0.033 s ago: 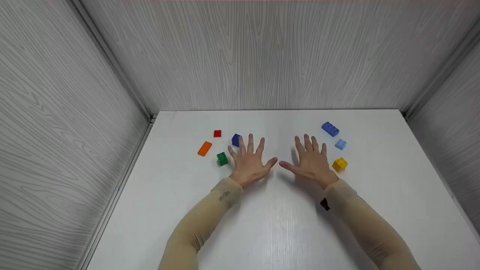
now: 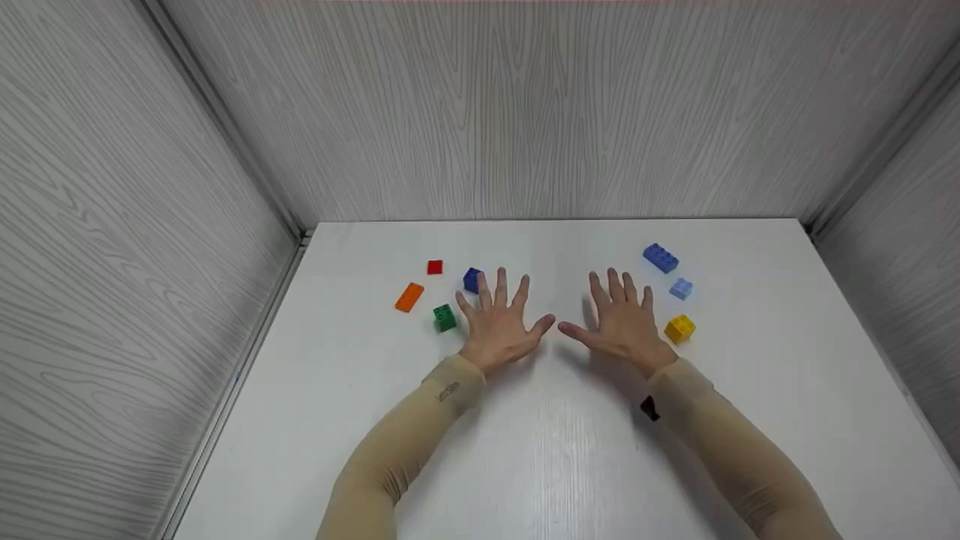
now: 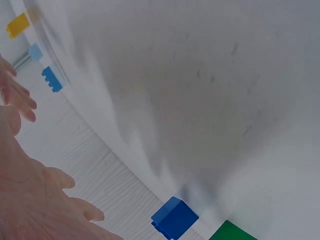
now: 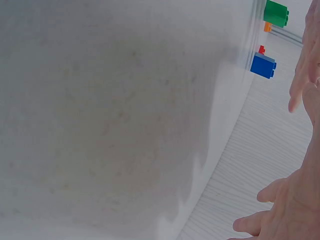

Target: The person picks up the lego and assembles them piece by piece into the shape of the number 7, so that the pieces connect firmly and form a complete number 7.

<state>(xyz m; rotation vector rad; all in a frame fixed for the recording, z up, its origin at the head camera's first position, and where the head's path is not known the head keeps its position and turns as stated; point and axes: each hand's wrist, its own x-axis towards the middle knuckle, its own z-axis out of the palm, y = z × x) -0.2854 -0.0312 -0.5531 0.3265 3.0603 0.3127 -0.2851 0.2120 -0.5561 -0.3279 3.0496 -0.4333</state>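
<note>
My left hand point(image 2: 498, 330) is held palm down over the white table, fingers spread, with nothing in it. Just to its left stand a green brick point(image 2: 445, 318) and a dark blue brick point(image 2: 471, 280), the latter partly covered by the fingers in the head view. My right hand point(image 2: 625, 328) mirrors it, fingers also straight and spread, thumb pointing toward the left thumb without touching. A yellow brick point(image 2: 680, 329) is nearest to it on the right. Behind that lie a small light blue brick point(image 2: 681, 289) and a longer blue brick point(image 2: 661, 258).
Farther left on the table point(image 2: 540, 450) are an orange brick point(image 2: 409, 297) and a small red brick point(image 2: 435, 267), both flat-looking. Grey wood-grain panels stand at the back point(image 2: 525, 112), left point(image 2: 112, 262) and right point(image 2: 915, 262) of the table.
</note>
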